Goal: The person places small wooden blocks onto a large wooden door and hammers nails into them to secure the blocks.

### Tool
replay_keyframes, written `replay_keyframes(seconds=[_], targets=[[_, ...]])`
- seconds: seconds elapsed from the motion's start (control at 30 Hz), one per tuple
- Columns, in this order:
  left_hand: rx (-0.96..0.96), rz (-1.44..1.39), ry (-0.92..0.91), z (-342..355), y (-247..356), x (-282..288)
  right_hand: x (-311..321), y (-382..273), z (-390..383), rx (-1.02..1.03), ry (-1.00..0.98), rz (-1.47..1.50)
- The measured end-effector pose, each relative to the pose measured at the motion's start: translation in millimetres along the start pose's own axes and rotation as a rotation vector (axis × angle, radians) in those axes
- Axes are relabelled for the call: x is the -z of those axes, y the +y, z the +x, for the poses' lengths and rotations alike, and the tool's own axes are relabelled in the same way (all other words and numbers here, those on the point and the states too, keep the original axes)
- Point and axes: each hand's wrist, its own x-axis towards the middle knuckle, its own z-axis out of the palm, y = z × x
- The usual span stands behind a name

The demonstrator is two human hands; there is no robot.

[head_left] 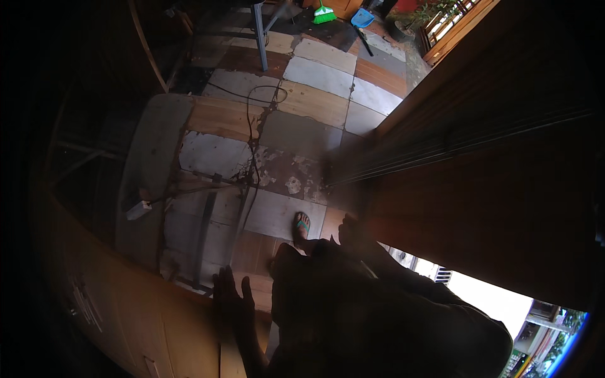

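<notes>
My left hand (232, 301) is low in the view, dark against the light. Its fingers point away from me and the thumb stands apart, with nothing in the hand. It is beside the edge of a yellow-brown wooden surface (148, 315); whether it touches the wood I cannot tell. My right hand (353, 233) is in deep shadow in front of my body, near a large dark wooden panel (479, 208). Its fingertips look slightly apart, and I see nothing held. A foot in a green-strapped sandal (302, 223) stands on the tiled floor (277, 211).
A dark cable (251, 126) snakes across the patchwork tiles to a pale box-shaped piece (138, 210) at left. Metal legs (260, 38) stand farther off. A green broom (324, 15), a blue dustpan (362, 18) and a potted plant (403, 26) are at the far end.
</notes>
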Motion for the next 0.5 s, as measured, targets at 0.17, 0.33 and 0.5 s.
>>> replay_keyframes(seconds=[0.17, 0.33, 0.5], targets=[[0.242, -0.097, -0.152, 38, 19, -3, -30, -73, 79, -0.066, -0.214, 0.104], [0.262, -0.767, -0.16, 180, 100, -19, -105, -115, 141, -0.025, -0.122, 0.308], [-0.194, -0.894, -0.598, 364, 199, -69, -186, -194, 193, 0.101, -0.099, 0.33]])
